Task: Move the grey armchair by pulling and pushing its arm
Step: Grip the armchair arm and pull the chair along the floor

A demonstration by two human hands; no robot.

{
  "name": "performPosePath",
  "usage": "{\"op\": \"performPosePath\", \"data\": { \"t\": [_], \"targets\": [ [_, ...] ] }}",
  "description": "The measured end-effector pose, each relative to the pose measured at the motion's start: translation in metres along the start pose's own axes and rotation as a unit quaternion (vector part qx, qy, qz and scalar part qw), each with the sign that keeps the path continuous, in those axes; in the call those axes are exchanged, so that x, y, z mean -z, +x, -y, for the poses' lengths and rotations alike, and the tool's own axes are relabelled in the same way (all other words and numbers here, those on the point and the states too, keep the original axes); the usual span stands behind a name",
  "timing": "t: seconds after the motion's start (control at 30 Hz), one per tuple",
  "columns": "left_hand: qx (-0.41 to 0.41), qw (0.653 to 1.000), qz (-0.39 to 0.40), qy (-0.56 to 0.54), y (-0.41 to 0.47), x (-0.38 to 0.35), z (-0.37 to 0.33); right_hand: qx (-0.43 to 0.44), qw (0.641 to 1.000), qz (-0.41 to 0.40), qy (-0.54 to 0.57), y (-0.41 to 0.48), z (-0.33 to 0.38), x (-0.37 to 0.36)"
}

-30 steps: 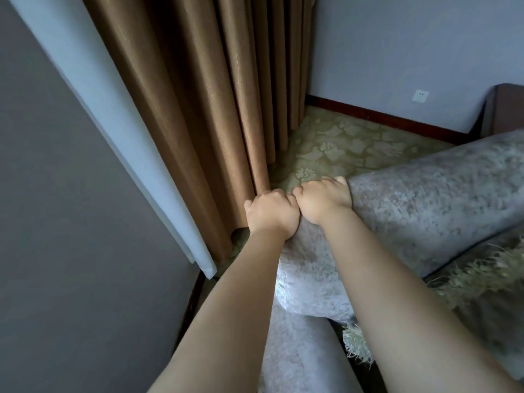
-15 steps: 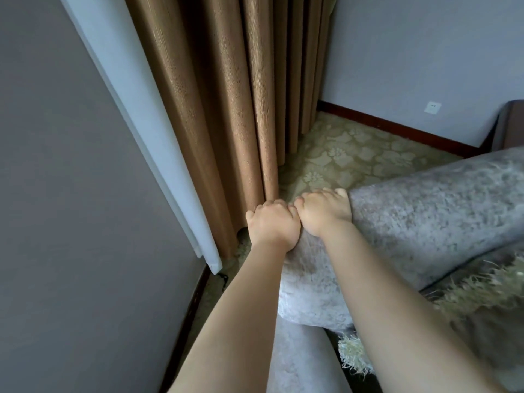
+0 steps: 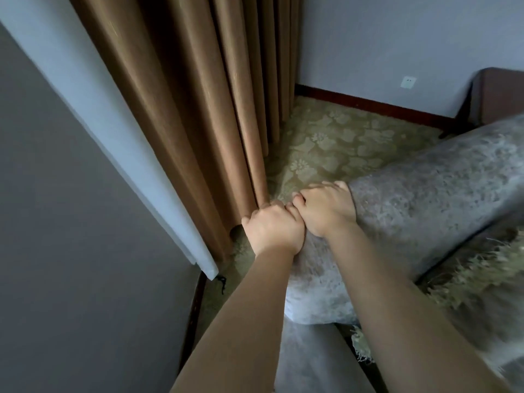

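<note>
The grip is kept as it was a second ago: the left hand (image 3: pixel 273 231) and right hand (image 3: pixel 326 211) are still curled side by side over the end of the arm (image 3: pixel 425 199) of the grey armchair (image 3: pixel 309 358), which lies directly beneath them. The curtain (image 3: pixel 198 109) is seen just beyond the left hand, so little travel is judged made. No containers are seen.
</note>
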State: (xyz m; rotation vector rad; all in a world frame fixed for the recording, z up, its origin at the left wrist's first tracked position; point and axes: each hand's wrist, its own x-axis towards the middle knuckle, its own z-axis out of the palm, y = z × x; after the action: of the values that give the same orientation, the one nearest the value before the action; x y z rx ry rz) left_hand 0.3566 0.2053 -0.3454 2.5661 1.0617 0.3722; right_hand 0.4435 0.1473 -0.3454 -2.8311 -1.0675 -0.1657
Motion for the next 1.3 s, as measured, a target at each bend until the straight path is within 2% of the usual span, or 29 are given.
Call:
{"op": "performPosePath", "data": {
  "t": [0.47,0.63,0.9,1.13,1.3],
  "targets": [
    [0.006,0.997,-0.030,-0.072,0.002,-0.002,0.003,0.003,1.000,-0.022,-0.006,0.001,0.002,0.000],
    [0.006,0.994,0.008,-0.109,-0.009,0.007,0.004,-0.009,0.999,0.034,0.003,-0.008,0.006,0.008],
    [0.009,0.994,-0.010,-0.108,-0.047,0.024,0.020,0.033,0.999,0.039,-0.012,-0.043,0.025,0.019],
    [0.036,0.994,-0.019,-0.097,-0.044,0.020,0.037,0.021,0.999,0.030,0.004,-0.041,0.040,0.008],
    [0.047,0.995,-0.024,-0.086,-0.036,0.013,0.039,0.034,0.990,0.135,0.001,-0.018,0.044,0.017]
  ]
}}
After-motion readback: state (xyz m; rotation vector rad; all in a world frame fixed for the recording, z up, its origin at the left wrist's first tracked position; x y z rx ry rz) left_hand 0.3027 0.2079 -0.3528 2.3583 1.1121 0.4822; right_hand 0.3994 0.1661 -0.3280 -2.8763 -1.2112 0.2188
